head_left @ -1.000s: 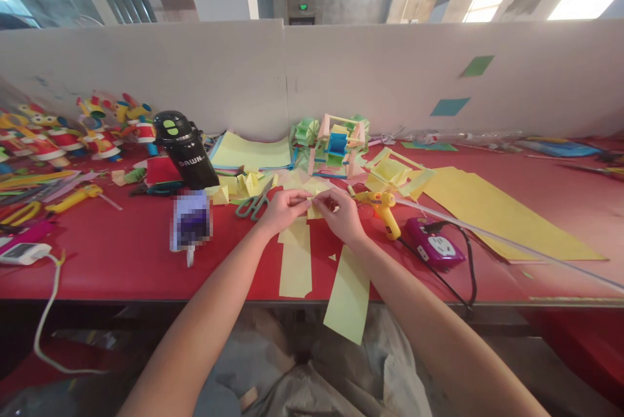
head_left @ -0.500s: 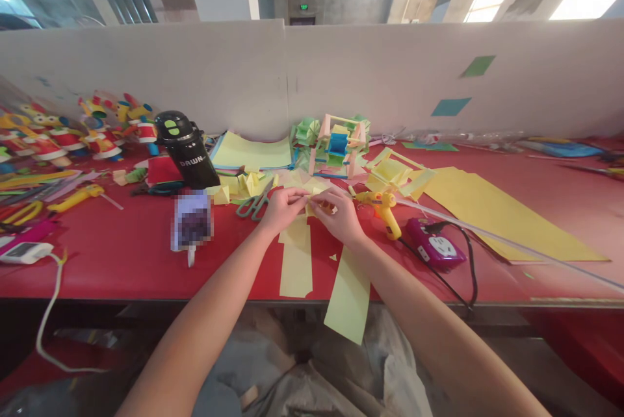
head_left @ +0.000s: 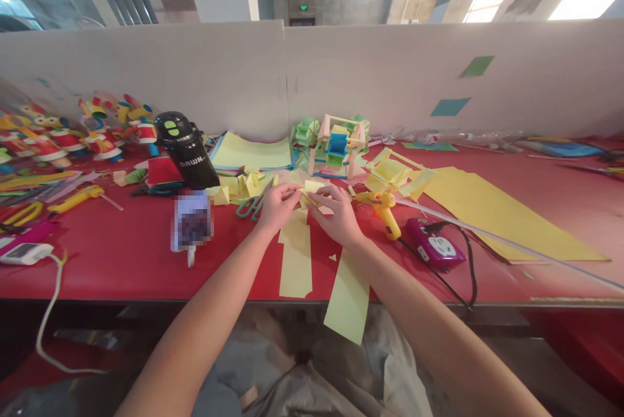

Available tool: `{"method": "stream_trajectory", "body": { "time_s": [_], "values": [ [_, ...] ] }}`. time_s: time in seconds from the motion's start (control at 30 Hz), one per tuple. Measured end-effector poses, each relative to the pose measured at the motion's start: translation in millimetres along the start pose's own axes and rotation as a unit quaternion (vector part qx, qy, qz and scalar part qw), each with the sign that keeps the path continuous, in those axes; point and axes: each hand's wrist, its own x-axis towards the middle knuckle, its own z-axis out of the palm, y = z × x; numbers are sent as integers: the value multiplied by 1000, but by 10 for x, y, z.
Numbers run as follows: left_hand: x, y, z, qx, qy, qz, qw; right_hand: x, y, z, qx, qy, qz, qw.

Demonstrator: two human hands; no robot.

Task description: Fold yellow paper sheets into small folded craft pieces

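A: what's crowding that red counter (head_left: 234,267)?

B: green-handled scissors (head_left: 248,209) right beside the left hand (head_left: 277,209); yellow glue gun (head_left: 383,208) just past the right hand (head_left: 337,214), purple socket block (head_left: 435,245) near it; black bottle (head_left: 188,154) further left

A: and the folded yellow paper (head_left: 313,187)?

B: right between the hands, tbh; both have fingertips pinched on it, can't tell how tightly

A: counts?

B: one bottle; one pair of scissors; two yellow glue guns, counting the far-left one (head_left: 75,199); two long pale strips (head_left: 296,267) on the near side

White "DAWN" on the black bottle (head_left: 187,149); far green sign (head_left: 303,7) illegible.
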Motion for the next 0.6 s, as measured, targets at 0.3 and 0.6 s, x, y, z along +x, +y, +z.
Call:
{"method": "stream_trajectory", "body": {
  "time_s": [0.3, 0.6],
  "values": [
    [28, 39, 1, -122, 59, -38, 990, -22, -65, -1, -93, -55, -20, 994],
    [73, 62, -35, -202, 108, -42, 973, -20, -92, -13, -90, -62, -3, 994]
  ]
}}
